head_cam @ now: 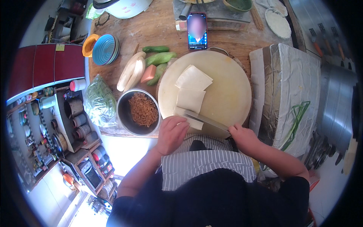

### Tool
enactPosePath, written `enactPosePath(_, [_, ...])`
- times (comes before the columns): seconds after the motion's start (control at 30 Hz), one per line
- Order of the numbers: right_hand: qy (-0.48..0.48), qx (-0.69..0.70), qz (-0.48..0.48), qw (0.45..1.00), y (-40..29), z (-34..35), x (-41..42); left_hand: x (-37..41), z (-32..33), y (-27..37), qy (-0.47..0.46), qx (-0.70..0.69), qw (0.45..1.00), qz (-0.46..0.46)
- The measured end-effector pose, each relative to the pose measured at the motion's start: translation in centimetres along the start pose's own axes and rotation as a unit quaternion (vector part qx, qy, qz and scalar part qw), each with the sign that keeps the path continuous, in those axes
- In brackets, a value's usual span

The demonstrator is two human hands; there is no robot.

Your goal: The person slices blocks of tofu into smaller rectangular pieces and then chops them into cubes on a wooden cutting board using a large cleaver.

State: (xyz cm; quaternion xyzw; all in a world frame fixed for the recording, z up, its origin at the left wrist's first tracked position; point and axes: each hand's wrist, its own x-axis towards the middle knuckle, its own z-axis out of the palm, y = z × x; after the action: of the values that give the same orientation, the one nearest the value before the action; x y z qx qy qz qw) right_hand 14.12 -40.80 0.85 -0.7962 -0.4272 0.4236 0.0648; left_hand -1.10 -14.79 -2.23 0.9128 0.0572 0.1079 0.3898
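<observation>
A round cutting board (227, 85) lies before me with flat, pale sheets of dough or bean curd on it. One group of sheets (194, 76) is fanned out at the back, and a squarish piece (190, 99) lies nearer. My right hand (242, 137) grips the handle end of a kitchen knife (208, 120), whose blade reaches left across the sheets near the board's front edge. My left hand (173, 133) rests with bent fingers on the nearest pale piece (195, 124), beside the blade; the fingertips are partly hidden.
Left of the board are a metal bowl of brown shreds (143, 109), peeled pale vegetables (132, 72), green gourds (160, 58), a pink block (148, 74) and bagged greens (99, 99). A phone (197, 31) stands behind the board. A foil-covered box (295, 93) with green onions (296, 123) is right.
</observation>
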Motion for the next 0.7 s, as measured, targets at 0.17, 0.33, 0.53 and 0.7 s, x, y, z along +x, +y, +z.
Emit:
enactPosePath(0.17, [-0.01,-0.004,0.044,0.999,1.1,-0.2,-3.8,3.1,-0.4,-2.9,0.097,-0.015,0.98,-0.173])
enactPosePath(0.33, [0.066,0.063,0.034,0.995,1.8,-0.1,-6.3,7.8,0.6,-7.6,-0.213,-0.108,0.88,-0.41])
enactPosePath(0.53, [0.235,0.181,0.071,0.952,2.1,1.1,-6.4,9.6,0.4,-4.6,-0.248,-0.171,0.92,-0.252])
enactPosePath(0.7, [0.262,0.211,0.09,0.938,2.0,0.8,-5.8,13.2,1.0,-7.0,-0.214,-0.181,0.932,-0.229])
